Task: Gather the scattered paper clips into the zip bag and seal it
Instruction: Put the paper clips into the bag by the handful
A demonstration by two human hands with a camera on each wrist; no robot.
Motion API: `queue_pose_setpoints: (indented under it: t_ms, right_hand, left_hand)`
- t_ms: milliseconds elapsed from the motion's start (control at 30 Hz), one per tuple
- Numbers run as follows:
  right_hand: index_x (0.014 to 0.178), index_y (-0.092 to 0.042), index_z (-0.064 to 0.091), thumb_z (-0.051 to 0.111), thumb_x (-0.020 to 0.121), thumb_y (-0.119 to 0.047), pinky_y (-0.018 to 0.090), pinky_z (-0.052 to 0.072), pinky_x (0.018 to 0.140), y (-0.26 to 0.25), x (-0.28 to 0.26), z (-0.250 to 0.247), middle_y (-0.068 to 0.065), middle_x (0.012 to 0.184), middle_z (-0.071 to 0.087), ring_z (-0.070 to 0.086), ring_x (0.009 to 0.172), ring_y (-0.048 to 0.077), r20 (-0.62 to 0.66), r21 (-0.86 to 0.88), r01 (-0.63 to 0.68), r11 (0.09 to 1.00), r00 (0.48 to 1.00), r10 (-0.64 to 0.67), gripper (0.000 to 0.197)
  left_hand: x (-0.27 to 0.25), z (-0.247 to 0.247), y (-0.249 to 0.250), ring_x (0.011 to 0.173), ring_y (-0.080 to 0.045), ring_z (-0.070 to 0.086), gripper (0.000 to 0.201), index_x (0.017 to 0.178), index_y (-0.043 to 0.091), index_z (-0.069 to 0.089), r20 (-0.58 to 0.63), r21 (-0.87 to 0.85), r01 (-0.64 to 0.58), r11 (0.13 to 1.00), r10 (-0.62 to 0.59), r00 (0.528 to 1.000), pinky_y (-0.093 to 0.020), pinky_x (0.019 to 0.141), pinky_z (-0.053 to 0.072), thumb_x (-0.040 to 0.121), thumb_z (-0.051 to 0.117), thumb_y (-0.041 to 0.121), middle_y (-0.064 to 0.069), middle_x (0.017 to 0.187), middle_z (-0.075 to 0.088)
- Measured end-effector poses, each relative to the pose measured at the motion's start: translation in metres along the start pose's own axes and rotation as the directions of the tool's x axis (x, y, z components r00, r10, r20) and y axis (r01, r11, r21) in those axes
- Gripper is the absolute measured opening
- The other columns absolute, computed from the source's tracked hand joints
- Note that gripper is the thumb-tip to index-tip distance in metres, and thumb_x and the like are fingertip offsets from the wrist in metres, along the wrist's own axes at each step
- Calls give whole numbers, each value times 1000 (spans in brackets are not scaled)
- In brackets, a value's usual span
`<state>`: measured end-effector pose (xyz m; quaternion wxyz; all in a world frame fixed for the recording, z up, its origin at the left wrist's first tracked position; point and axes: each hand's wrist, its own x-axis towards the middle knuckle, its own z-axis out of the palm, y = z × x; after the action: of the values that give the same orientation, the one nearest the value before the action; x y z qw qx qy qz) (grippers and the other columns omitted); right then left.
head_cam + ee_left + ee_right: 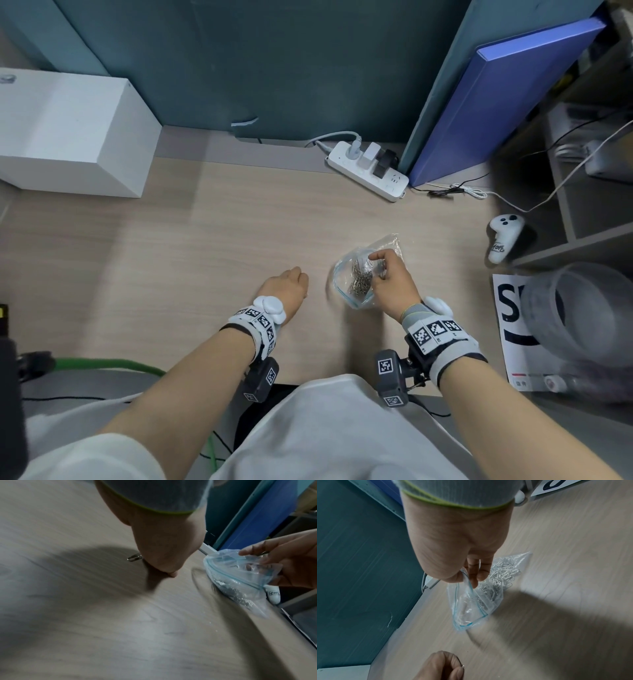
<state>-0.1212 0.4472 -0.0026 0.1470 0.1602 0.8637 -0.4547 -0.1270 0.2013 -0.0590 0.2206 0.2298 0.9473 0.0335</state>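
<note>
Clips (360, 281) fill the bag (356, 298), its mouth pinched by the right hand (394, 281); the left hand (286, 286) pinches one clip (134, 558), which could slip out.

Clear zip bag (359, 281) with blue seal strip, mouth open, lying on the desk, holding a pile of silver paper clips (503, 574); one loose clip (134, 558) left of it.
</note>
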Motion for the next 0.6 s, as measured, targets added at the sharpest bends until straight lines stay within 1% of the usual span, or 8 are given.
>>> queue_pose_setpoints:
  t_ms: [67,167,267,367,433,500,533,600]
  right_hand:
    - [113,-25,55,46,84,7,35,48,80,0,-1,-2,6,102,55,54,84,22,-10,3,-6,1000,1000,6,45]
    - [112,-26,55,47,84,7,40,49,86,-1,-3,-4,1,98,53,55,85,24,-29,3,-5,1000,1000,5,45]
    - [114,-26,56,48,85,5,42,50,87,-2,-4,-6,1,100,53,57,87,27,-46,-20,-7,1000,999,6,43]
    - [114,-27,56,48,86,3,43,50,87,-3,-6,-5,1,100,54,55,83,24,-59,-11,-14,1000,998,13,42]
    - [114,-26,56,48,87,2,43,51,86,-3,-7,-4,-2,98,53,55,81,23,-69,-3,-22,1000,997,22,40]
    - [113,-27,57,48,88,0,44,52,85,-2,-9,-3,-2,97,54,56,80,23,-80,0,-28,1000,996,28,38]
    - [113,-28,56,49,88,0,45,52,85,-2,-10,-3,-2,98,54,56,80,23,-85,1,-29,1000,996,29,38]
    - [112,-29,56,48,89,-1,43,52,84,-2,-11,-3,0,103,55,55,79,22,-92,11,-31,999,995,32,37]
  left_hand:
    - [-2,1,2,101,-28,55,18,118,8,48,38,45,-2,999,0,999,-38,71,48,100,44,9,-10,117,48]
    - [-3,4,5,98,-28,54,23,120,7,44,38,132,-21,991,16,999,-36,66,41,97,41,3,-13,119,47]
    - [-1,7,6,96,-31,55,29,121,5,44,73,177,-63,982,50,996,-37,65,40,93,40,-1,-16,119,48]
    - [0,3,5,95,-32,56,31,124,6,43,111,196,-90,976,69,991,-39,64,39,94,41,-1,-16,120,48]
    - [2,-2,7,93,-33,56,35,127,6,40,142,159,-109,981,86,986,-39,64,40,93,43,-1,-16,120,47]
    - [4,-6,4,84,-30,50,38,127,8,39,146,96,-119,988,104,984,-39,63,40,92,47,-1,-14,118,47]
    - [6,-5,0,80,-29,47,37,126,10,39,126,49,-122,991,115,985,-40,63,43,92,50,0,-12,117,47]
    - [7,-1,-10,78,-29,51,32,124,14,46,43,-94,-129,987,133,990,-42,65,50,95,54,5,-10,115,52]
